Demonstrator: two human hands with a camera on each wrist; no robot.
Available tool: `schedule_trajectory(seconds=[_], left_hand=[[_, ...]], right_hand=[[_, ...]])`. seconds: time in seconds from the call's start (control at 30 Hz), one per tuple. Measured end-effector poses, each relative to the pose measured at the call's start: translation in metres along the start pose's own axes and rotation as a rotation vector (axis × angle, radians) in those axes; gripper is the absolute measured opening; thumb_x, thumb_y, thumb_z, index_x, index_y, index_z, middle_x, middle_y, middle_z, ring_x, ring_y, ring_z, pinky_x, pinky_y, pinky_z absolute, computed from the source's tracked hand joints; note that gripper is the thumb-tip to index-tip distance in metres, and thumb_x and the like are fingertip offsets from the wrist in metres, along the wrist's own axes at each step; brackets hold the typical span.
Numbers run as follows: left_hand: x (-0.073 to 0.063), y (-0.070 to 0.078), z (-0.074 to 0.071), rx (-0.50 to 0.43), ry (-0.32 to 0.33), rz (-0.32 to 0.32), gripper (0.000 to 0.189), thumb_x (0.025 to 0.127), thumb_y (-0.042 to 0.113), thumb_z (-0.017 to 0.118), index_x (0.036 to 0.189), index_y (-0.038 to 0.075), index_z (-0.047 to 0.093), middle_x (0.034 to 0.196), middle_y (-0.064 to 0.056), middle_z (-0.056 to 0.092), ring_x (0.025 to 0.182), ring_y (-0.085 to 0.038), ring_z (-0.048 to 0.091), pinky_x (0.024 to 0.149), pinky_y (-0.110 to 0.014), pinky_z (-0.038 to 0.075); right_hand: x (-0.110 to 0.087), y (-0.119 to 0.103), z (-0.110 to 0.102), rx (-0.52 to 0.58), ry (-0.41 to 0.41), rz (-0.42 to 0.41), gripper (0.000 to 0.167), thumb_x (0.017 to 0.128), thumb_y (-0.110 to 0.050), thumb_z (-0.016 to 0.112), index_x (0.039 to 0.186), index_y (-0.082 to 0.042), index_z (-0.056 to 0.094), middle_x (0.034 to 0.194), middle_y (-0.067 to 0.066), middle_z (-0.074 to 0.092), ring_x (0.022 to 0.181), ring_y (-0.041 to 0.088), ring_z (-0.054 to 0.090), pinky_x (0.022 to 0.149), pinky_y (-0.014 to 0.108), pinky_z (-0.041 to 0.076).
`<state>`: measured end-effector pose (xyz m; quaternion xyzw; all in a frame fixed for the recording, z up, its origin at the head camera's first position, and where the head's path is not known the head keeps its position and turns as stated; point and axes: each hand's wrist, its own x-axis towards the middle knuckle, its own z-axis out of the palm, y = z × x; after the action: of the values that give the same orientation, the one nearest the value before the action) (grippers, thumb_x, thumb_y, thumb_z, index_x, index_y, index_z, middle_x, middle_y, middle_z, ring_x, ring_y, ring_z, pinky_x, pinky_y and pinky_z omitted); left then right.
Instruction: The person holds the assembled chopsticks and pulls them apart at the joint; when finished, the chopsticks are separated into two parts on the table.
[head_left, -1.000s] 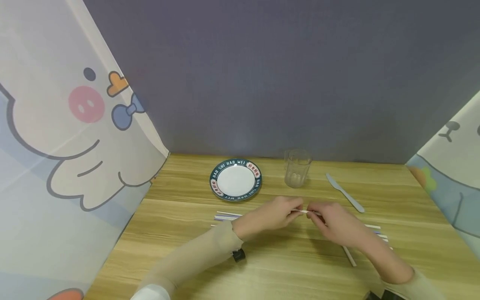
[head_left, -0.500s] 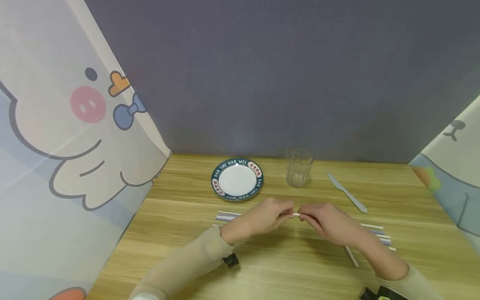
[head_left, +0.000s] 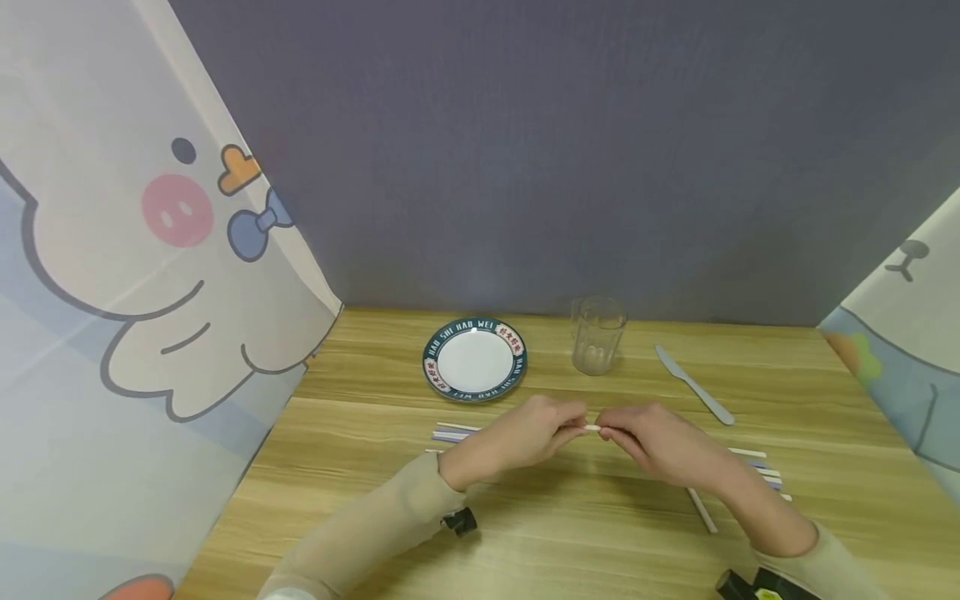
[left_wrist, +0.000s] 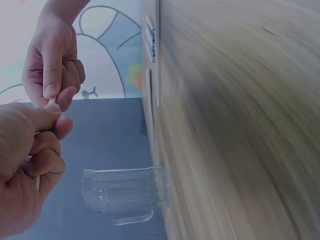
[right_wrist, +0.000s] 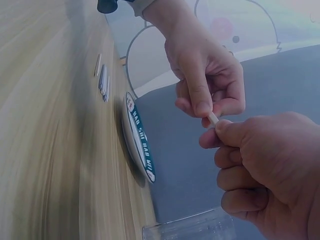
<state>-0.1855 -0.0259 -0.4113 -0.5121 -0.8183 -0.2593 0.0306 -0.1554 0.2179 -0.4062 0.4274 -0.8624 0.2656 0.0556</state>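
Note:
Between my two hands, above the wooden table, is a thin white stick (head_left: 592, 428). My left hand (head_left: 534, 432) pinches one end of it with thumb and forefinger. Opposite, my right hand (head_left: 663, 443) pinches the other end the same way, so only a short white piece (right_wrist: 213, 119) shows between the fingertips. In the left wrist view, more of a pale stick (left_wrist: 37, 182) shows below the curled fingers of the left hand. The rest of the stick is hidden inside the hands. One white stick (head_left: 702, 510) lies on the table below the right forearm.
A plate with a dark green lettered rim (head_left: 437, 375) stands behind the left hand. Farther back are a clear glass mug (head_left: 598, 343) and a pale knife (head_left: 693, 385). White and purple sticks lie left (head_left: 453, 433) and right (head_left: 767, 473), partly behind the forearms.
Both hands have moved slightly left since a second ago and come closer together, so less of the stick shows between them. Over the last half second they stay almost still.

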Motion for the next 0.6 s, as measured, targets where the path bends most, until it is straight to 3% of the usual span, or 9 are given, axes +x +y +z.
schedule_trajectory(seconds=[0.17,0.6], left_hand=[[0.0006,-0.0015,0.0008,-0.001,0.013,0.016,0.014,0.107,0.012,0.064,0.094,0.007,0.063,0.084,-0.003,0.074,0.07,-0.004,0.059,0.065,-0.006,0.044],[0.0013,-0.0008,-0.0001,-0.027,-0.01,-0.014,0.01,0.107,0.01,0.063,0.098,0.005,0.066,0.093,-0.008,0.079,0.076,-0.005,0.067,0.069,-0.007,0.048]], right_hand=[[-0.0001,0.0007,-0.0001,-0.008,0.002,-0.016,0.033,0.105,-0.003,0.063,0.084,-0.026,0.051,0.072,-0.02,0.027,0.062,-0.012,0.021,0.054,0.013,0.034],[0.0002,0.0014,-0.0027,0.046,-0.006,-0.012,0.034,0.106,-0.003,0.061,0.083,-0.025,0.048,0.072,-0.02,0.027,0.062,-0.012,0.021,0.053,0.013,0.033]])
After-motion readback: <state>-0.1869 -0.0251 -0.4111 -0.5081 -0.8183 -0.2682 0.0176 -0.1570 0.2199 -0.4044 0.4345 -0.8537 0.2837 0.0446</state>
